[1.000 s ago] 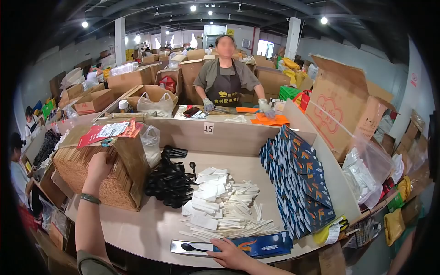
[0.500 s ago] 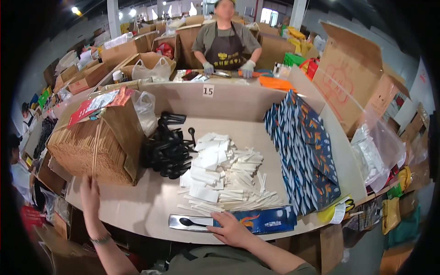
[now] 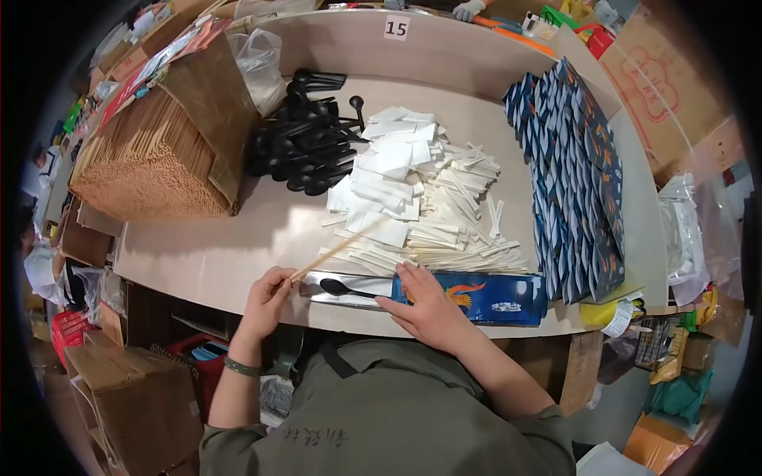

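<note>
My left hand (image 3: 271,298) pinches the end of light wooden chopsticks (image 3: 337,249), blurred by motion and slanting up and away over the near edge of a white pile. Beside it lies a blue printed packet (image 3: 508,295) with its silver inner end (image 3: 316,285) toward the left. A black spoon (image 3: 340,287) rests on that silver end, its handle running toward my right hand (image 3: 426,305). That hand lies across the packet, fingers stretched out and pressing on it. Just beyond are white napkin packets (image 3: 386,186) and thin paper-wrapped sticks (image 3: 452,238).
At left stands an open carton (image 3: 208,103) packed with wooden chopsticks (image 3: 151,174). Black spoons (image 3: 298,147) are heaped beside it. A stack of blue packets (image 3: 567,182) lines the right side. A low partition (image 3: 468,59) closes the table's back; a co-worker's gloved hand (image 3: 468,9) shows beyond.
My left hand has come from the carton to the packet's silver end, bringing chopsticks. My right hand stays on the packet. The view has tilted downward.
</note>
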### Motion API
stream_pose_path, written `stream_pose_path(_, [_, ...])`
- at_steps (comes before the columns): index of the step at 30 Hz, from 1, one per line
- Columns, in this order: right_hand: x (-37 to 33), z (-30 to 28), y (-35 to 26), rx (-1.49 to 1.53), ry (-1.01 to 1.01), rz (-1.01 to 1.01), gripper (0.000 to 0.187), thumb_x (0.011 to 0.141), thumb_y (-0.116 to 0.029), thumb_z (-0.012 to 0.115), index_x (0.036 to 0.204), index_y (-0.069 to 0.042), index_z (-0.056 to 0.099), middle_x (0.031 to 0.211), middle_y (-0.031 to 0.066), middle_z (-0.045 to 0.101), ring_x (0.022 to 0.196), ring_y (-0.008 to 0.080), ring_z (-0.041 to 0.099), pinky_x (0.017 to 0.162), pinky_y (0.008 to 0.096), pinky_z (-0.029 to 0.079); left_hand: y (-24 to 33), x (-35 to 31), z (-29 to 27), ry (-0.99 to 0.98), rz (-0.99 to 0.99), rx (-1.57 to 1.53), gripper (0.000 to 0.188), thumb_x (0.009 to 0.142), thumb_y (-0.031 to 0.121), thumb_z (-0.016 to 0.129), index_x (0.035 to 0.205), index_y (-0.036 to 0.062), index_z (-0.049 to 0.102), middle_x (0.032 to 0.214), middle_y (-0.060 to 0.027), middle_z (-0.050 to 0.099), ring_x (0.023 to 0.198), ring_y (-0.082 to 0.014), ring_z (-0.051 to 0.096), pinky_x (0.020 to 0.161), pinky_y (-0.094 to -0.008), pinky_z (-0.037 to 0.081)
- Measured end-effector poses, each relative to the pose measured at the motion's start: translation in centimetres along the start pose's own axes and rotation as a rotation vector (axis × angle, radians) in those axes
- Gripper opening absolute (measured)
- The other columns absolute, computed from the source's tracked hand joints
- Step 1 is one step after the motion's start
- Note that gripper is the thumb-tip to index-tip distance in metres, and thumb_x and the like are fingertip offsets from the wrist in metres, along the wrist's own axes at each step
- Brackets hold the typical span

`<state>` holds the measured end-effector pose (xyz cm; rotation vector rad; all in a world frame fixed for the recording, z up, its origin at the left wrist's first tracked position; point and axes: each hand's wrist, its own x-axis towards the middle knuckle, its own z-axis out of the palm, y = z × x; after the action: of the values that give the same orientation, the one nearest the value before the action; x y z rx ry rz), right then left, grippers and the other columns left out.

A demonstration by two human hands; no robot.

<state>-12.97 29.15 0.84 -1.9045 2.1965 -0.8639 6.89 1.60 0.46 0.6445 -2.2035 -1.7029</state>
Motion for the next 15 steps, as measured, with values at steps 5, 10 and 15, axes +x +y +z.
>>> stream_pose_path(5, [-0.4,0.1,-0.1,0.001,-0.047,0.026,0.041,0.087,-0.019,0.071,0.127,-0.022,0.065,0.145,0.0274,0.044,0.135,0.0435,0.044,0.111,0.0552,0.037,4.1,1.4,-1.8,-0.279,-0.184,0.002,0.013,0.097,0.003,0.062,0.108,-0.0017,0.067,0.094,-0.0009,0.066,0.089,-0.0097,0.058,0.082,-0.026,0.049])
stream_pose_path(10, [-0.2,0.1,0.3,-0.049,0.018,0.011,0.041,0.087,-0.019,0.071,0.127,-0.023,0.065,0.14,0.0263,0.048,0.131,0.0431,0.047,0.11,0.0539,0.039,3.5,3.7,-3.5,-0.212,-0.195,0.493,0.011,0.089,0.0,0.067,0.1,-0.0011,0.067,0.084,-0.0088,0.069,0.081,-0.0153,0.064,0.078,-0.0295,0.052])
stream_pose_path(15, [0.2,2.3,-0.1,-0.052,0.082,-0.025,0.039,0.086,-0.02,0.071,0.125,-0.016,0.065,0.134,0.0266,0.054,0.123,0.0447,0.053,0.104,0.0524,0.044,4.5,3.5,3.7,-0.208,-0.029,0.476,0.012,0.085,0.005,0.072,0.096,0.0008,0.068,0.093,-0.0127,0.067,0.089,-0.0262,0.066,0.08,-0.0346,0.053])
